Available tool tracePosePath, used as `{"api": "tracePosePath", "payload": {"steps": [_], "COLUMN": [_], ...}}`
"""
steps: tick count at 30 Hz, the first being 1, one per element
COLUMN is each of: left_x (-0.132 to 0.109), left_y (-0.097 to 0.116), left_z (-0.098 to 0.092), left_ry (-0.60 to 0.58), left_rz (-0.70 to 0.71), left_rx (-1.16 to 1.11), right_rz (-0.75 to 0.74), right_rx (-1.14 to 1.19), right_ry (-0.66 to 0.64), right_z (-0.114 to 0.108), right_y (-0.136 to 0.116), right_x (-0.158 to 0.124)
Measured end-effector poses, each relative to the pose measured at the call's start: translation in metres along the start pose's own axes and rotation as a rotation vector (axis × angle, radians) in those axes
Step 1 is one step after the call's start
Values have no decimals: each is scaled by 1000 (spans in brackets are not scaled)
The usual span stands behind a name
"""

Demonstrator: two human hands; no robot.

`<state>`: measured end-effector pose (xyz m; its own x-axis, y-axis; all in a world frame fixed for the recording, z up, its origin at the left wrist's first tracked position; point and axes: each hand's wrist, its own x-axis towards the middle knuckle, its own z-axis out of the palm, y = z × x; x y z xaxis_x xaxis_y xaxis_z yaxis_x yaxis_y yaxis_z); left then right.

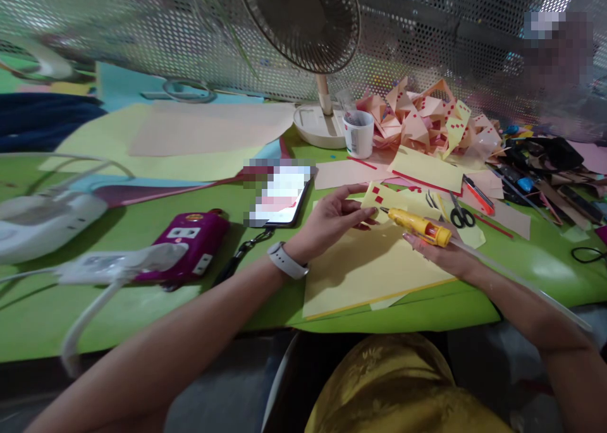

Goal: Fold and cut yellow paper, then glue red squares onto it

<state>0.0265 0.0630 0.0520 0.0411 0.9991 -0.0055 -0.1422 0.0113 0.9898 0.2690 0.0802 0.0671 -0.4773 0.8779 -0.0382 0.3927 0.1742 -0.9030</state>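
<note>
My right hand (pixel 434 250) is closed around a yellow hot glue gun (pixel 417 226) with a long clear glue stick (pixel 526 286) trailing from its back. Between the fingers of my left hand (pixel 332 218), a pale yellow paper piece (pixel 386 196) with small red squares is pinched. The gun's nozzle points left and is close to that paper; whether it touches, I cannot tell. Both hands are above a large yellow sheet (pixel 351 281) on the green table. Black-handled scissors (pixel 462 217) lie just right of the glue gun.
Folded pink paper shapes (pixel 422 117) are heaped at the back right, beside a white cup (pixel 359 134) and a fan (pixel 303 22). A phone (pixel 284 196), a purple power strip (pixel 190 246) and white cords are on the left. A red cutter (pixel 478 196) lies at right.
</note>
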Motion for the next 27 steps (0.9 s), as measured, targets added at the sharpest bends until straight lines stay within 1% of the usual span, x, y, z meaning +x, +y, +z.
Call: {"api": "tracePosePath", "payload": {"steps": [12,17,27], "left_x": [1,1,1], "left_y": [1,3,-1], "left_z": [2,3,1], "left_ry": [19,11,22], "left_rz": [-37,-62,-62], "left_rx": [-36,-5,18], "right_rz": [-29,-47,-63], "right_rx": [-53,-63,-91], "right_ry": [7,32,19], "right_z": [1,1,0], "right_y": [0,4,4], "right_x": [-1,1,1]}}
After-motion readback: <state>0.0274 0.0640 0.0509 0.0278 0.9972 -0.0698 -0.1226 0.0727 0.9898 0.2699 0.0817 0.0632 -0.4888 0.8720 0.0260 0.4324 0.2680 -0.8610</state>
